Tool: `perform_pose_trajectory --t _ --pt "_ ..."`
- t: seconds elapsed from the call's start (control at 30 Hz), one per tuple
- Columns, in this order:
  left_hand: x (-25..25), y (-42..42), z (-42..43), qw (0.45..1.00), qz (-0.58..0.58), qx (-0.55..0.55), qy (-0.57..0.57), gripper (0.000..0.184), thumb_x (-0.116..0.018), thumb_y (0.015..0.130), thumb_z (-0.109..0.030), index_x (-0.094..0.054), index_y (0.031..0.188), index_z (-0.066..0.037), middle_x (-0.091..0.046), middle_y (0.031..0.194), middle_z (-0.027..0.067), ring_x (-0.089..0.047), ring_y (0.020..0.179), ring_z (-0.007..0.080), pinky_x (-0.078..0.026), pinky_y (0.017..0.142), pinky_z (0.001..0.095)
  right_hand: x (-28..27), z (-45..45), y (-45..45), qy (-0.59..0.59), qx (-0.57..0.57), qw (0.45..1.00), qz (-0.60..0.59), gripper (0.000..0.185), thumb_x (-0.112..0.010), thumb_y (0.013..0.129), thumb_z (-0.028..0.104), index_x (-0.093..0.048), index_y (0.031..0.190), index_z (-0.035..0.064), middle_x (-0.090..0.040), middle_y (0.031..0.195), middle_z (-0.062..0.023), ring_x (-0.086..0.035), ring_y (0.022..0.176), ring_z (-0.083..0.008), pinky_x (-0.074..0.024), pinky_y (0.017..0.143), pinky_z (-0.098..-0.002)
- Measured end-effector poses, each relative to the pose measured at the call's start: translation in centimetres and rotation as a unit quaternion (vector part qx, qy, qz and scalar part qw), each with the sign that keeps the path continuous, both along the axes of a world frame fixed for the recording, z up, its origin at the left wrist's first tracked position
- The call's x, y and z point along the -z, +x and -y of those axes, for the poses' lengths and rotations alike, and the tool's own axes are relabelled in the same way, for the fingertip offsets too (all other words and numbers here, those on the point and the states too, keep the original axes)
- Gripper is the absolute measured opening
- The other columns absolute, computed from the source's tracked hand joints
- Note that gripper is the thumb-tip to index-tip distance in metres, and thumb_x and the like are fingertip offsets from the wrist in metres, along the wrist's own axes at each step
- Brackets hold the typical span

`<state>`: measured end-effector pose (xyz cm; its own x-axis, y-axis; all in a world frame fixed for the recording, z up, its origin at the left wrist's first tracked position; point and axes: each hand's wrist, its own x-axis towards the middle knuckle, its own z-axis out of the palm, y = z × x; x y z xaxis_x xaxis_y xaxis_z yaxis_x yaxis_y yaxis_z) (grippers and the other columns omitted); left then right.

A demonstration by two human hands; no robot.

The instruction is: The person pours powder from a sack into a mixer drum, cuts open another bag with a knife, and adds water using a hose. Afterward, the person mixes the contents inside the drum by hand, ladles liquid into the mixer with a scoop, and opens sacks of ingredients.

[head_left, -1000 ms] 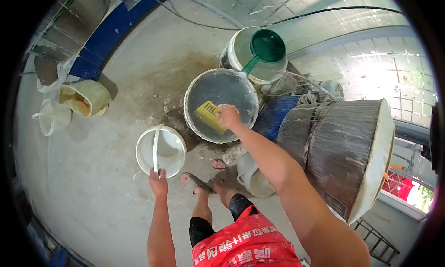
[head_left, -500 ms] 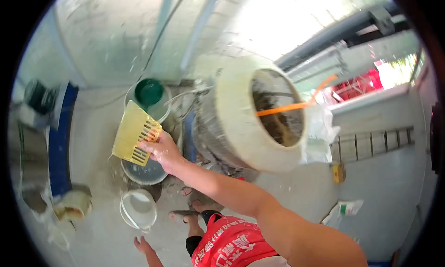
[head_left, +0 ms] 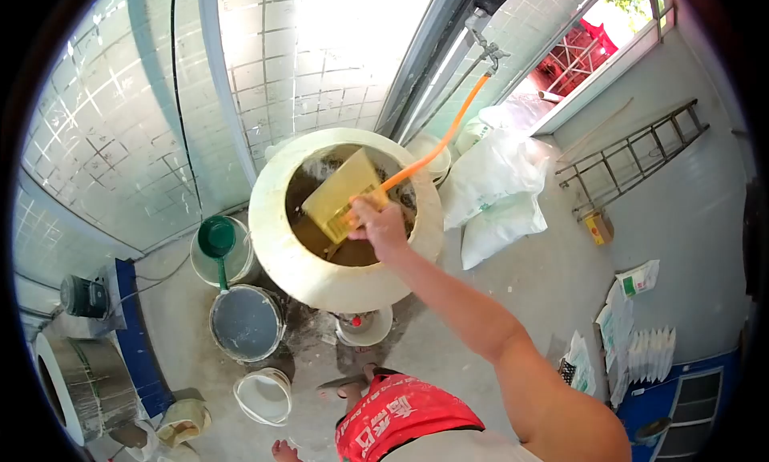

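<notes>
My right hand [head_left: 380, 228] grips the slotted end of a yellow plastic scoop [head_left: 343, 196], held over the open mouth of a large drum [head_left: 276, 258]. Brownish matter shows inside the drum below the scoop. An orange hose [head_left: 439, 148] runs over the drum's rim to beside the scoop. My left hand [head_left: 284, 451] is low at the bottom edge, with nothing in it and its fingers partly apart. A white bucket [head_left: 264, 396] stands on the floor just above it. Grey liquid fills a round tub [head_left: 247, 323] left of the drum.
A green dipper [head_left: 216, 238] rests on a bucket beside the tub. White sacks [head_left: 498, 173] lie right of the drum, near a tap [head_left: 492, 55]. A ladder [head_left: 633, 161] leans by the right wall. A second drum [head_left: 92, 382] lies at the far left.
The yellow scoop has come up out of the tub and across to the drum in my right hand. My left hand has let go of the white bucket's handle. The view has swung right.
</notes>
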<state>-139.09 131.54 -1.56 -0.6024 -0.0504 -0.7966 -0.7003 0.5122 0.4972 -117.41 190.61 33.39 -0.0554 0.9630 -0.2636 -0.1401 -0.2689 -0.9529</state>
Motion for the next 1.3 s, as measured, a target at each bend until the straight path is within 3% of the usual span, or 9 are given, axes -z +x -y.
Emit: perform_pose_trajectory --t 0.27,0.53,0.57,0.63,0.77,0.83,0.9,1.0,1.3 --pt "-4.7 2.9 -4.2 1.000 0.003 0.023 -0.005 0.036 -0.053 0.077 -0.012 -0.047 0.112 -0.007 -0.049 0.093 0.0037 -0.046 0.079 0.0150 -0.043 0.062 0.0347 1.5 0.6 1.4 0.030 -0.054 0.996 0.066 0.018 -0.057 0.080 0.013 -0.055 0.093 0.0007 -0.056 0.074 -0.0035 -0.058 0.059 -0.0103 -0.0524 0.048 -0.0253" --pt "-1.3 -0.4 -5.7 0.992 0.073 0.092 -0.052 0.036 -0.053 0.079 -0.012 -0.047 0.115 -0.006 -0.053 0.101 0.0076 -0.051 0.085 0.0192 -0.046 0.067 0.0350 -8.3 -3.8 5.1 0.239 -0.041 0.918 0.313 0.017 -0.059 0.081 0.008 -0.058 0.097 0.0028 -0.061 0.082 -0.0032 -0.056 0.068 -0.0076 -0.0461 0.062 -0.0221" --pt "-0.3 -0.8 -6.0 0.987 0.099 0.110 -0.056 0.035 -0.053 0.080 -0.012 -0.048 0.114 -0.006 -0.054 0.101 0.0077 -0.051 0.085 0.0190 -0.047 0.066 0.0342 -8.8 -4.6 5.3 0.356 -0.131 0.788 0.485 0.020 -0.059 0.078 0.003 -0.058 0.099 0.0030 -0.061 0.081 -0.0065 -0.058 0.068 -0.0139 -0.0468 0.061 -0.0238" --pt "0.2 -2.3 -8.2 0.983 0.121 0.111 -0.077 0.033 -0.053 0.080 -0.013 -0.049 0.112 -0.006 -0.055 0.096 0.0066 -0.053 0.083 0.0180 -0.046 0.062 0.0323 -9.8 -4.7 2.3 0.360 -0.271 0.672 0.587 0.017 -0.058 0.074 0.002 -0.059 0.092 0.0030 -0.059 0.078 -0.0095 -0.059 0.070 -0.0229 -0.0482 0.061 -0.0287" --pt "-0.3 -5.9 -13.1 0.988 0.118 0.094 -0.023 0.031 -0.054 0.080 -0.011 -0.051 0.110 -0.006 -0.052 0.089 0.0022 -0.049 0.077 0.0119 -0.044 0.060 0.0264 -4.4 -5.6 -0.7 0.352 -0.411 0.539 0.646 0.012 -0.057 0.072 0.005 -0.060 0.084 0.0039 -0.059 0.077 -0.0092 -0.059 0.073 -0.0272 -0.0484 0.060 -0.0353" --pt "0.1 -7.5 -14.5 0.988 0.115 0.100 -0.001 0.031 -0.054 0.080 -0.011 -0.052 0.111 -0.006 -0.052 0.090 0.0022 -0.050 0.078 0.0121 -0.044 0.061 0.0266 -0.5 -6.0 -0.7 0.351 -0.533 0.400 0.658 0.008 -0.056 0.072 0.009 -0.060 0.078 0.0057 -0.059 0.075 -0.0080 -0.061 0.074 -0.0263 -0.0484 0.062 -0.0369" --pt "0.1 -8.3 -15.2 0.989 0.109 0.102 0.022 0.030 -0.054 0.081 -0.011 -0.052 0.111 -0.006 -0.052 0.092 0.0021 -0.050 0.080 0.0122 -0.044 0.062 0.0268 2.4 -5.9 -1.6 0.198 -0.640 0.272 0.691 0.013 -0.054 0.074 0.009 -0.064 0.082 0.0080 -0.062 0.083 -0.0064 -0.062 0.079 -0.0244 -0.0490 0.063 -0.0360" --pt "-0.3 -9.0 -16.0 0.988 0.121 0.095 0.035 0.030 -0.053 0.083 -0.011 -0.052 0.112 -0.006 -0.053 0.096 0.0030 -0.051 0.084 0.0136 -0.045 0.067 0.0279 7.3 -5.7 -2.3 0.036 -0.697 0.163 0.698 0.017 -0.055 0.076 0.012 -0.066 0.089 0.0094 -0.064 0.094 -0.0072 -0.062 0.086 -0.0249 -0.0498 0.067 -0.0345" --pt "3.0 -7.3 -7.7 0.977 0.171 0.093 -0.084 0.036 -0.050 0.082 -0.017 -0.048 0.116 -0.007 -0.052 0.108 0.0062 -0.052 0.092 0.0220 -0.045 0.069 0.0343 16.2 -4.0 0.9 -0.018 -0.755 0.078 0.651 0.027 -0.055 0.079 0.018 -0.064 0.102 0.0085 -0.061 0.107 -0.0094 -0.059 0.098 -0.0285 -0.0501 0.074 -0.0393"
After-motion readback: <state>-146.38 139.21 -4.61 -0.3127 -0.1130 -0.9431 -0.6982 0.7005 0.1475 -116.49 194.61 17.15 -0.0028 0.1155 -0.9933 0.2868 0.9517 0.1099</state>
